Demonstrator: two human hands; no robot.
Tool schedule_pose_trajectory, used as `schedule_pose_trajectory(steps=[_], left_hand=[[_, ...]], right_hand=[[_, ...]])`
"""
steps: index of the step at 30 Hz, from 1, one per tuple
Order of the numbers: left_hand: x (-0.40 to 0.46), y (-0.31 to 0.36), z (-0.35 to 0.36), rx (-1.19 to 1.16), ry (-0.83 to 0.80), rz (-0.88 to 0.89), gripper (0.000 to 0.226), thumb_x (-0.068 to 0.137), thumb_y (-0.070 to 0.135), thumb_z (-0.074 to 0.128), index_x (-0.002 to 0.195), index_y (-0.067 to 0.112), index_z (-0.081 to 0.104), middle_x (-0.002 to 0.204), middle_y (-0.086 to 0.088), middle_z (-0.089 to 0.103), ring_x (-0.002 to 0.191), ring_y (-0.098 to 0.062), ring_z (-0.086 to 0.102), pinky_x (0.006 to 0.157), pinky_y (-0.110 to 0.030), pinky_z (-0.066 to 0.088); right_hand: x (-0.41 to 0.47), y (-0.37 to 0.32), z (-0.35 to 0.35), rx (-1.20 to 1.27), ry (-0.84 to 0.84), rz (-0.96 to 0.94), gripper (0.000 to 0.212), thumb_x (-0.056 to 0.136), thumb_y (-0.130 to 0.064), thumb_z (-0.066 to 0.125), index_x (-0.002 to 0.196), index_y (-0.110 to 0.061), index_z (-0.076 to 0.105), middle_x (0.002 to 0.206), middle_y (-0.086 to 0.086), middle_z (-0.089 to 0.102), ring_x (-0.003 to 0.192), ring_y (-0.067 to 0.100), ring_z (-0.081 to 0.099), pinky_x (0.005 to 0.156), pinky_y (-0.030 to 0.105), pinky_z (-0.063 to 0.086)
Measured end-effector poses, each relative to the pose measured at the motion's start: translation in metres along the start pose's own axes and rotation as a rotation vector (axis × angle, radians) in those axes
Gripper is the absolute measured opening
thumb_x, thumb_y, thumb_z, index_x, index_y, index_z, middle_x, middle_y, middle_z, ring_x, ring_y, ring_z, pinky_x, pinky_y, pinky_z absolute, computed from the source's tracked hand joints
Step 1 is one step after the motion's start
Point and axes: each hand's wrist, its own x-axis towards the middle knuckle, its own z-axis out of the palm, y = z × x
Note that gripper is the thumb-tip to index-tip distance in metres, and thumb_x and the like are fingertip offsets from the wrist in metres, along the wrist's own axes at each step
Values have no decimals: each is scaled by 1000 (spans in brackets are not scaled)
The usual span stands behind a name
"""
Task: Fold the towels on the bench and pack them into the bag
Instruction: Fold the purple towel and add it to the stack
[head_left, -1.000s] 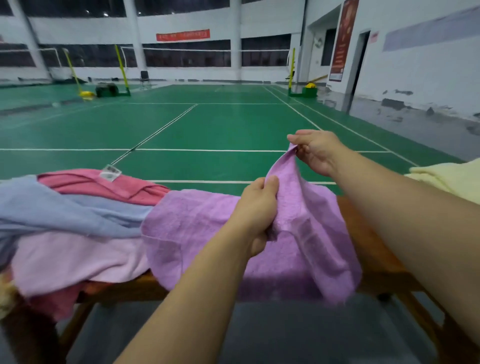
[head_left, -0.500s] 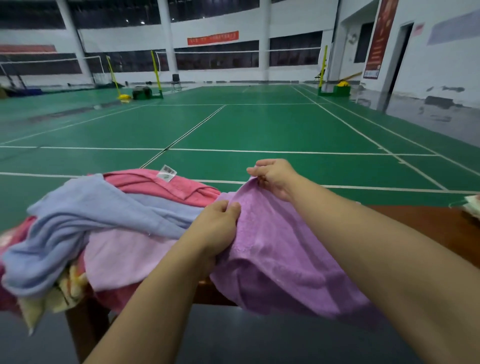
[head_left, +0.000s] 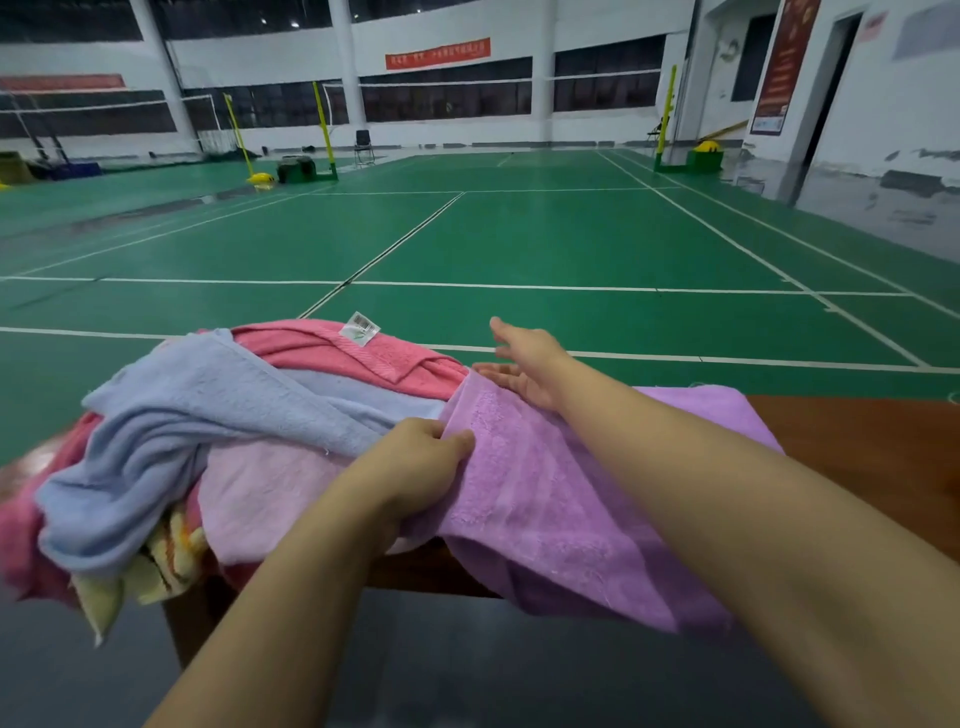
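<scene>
Purple towel (head_left: 545, 499) lying across desk (head_left: 883, 447) at frame centre, long axis running left-right, near edge hanging over front. Left hand (head_left: 415, 467) pinching its left edge; right hand (head_left: 524, 364) hovering open-fingered over far corner. Towel pile (head_left: 208, 415) sitting lower left.

A purple towel (head_left: 561, 499) lies spread across the middle of the frame on the brown tabletop (head_left: 872, 447), its near edge hanging over the front. To its left sits a loose heap: a light blue towel (head_left: 171, 447) draped over a pale pink one (head_left: 265, 499), a coral-pink towel (head_left: 353, 353) with a white tag behind, and a yellow patterned one (head_left: 156, 566) hanging at the lower left.
</scene>
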Motion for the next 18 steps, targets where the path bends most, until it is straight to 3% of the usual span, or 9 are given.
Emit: schedule_pose_trajectory(steps=[4, 8, 11, 14, 16, 18], left_hand=[[-7, 4, -3, 125, -43, -5, 28, 101, 41, 56, 104, 18, 72, 97, -3, 75, 87, -23, 72, 74, -35, 58], [-10, 8, -9, 270, -68, -14, 38, 99, 47, 56, 112, 14, 71, 99, -4, 71, 84, -24, 70, 70, -33, 58], [-14, 7, -16, 324, -82, -31, 39, 102, 43, 55, 97, 7, 68, 77, -9, 69, 59, -27, 71, 52, -31, 59], [-18, 2, -24, 468, -89, -39, 49, 103, 45, 52, 83, 2, 66, 60, -7, 68, 40, -18, 61, 37, -17, 39], [-20, 1, -29, 537, -89, -69, 56, 102, 51, 51, 84, 1, 69, 66, -5, 74, 47, -18, 67, 40, -16, 41], [-20, 1, -30, 581, -81, -101, 60, 100, 56, 51, 84, 2, 72, 67, -5, 75, 56, -20, 73, 53, -22, 54]], right_hand=[[-23, -4, -12, -168, 65, -265, 27, 105, -27, 51, 120, -7, 61, 122, 8, 65, 89, 21, 68, 74, 30, 56], [-82, 11, -26, -339, -130, -375, 22, 106, -23, 49, 107, -8, 67, 104, 5, 73, 82, 14, 66, 73, 23, 55], [-119, 23, -40, -436, -207, -443, 24, 106, -18, 49, 110, -3, 68, 103, 8, 74, 82, 11, 67, 75, 19, 54], [-145, 29, -55, -498, -256, -482, 25, 106, -20, 49, 112, -6, 68, 103, 5, 75, 89, 17, 70, 80, 22, 55], [-156, 30, -64, -547, -270, -499, 25, 106, -22, 49, 113, -9, 68, 103, 2, 75, 92, 17, 70, 82, 24, 55], [-158, 32, -72, -574, -247, -504, 24, 105, -22, 50, 112, -10, 69, 102, 1, 75, 92, 16, 70, 81, 23, 54]])
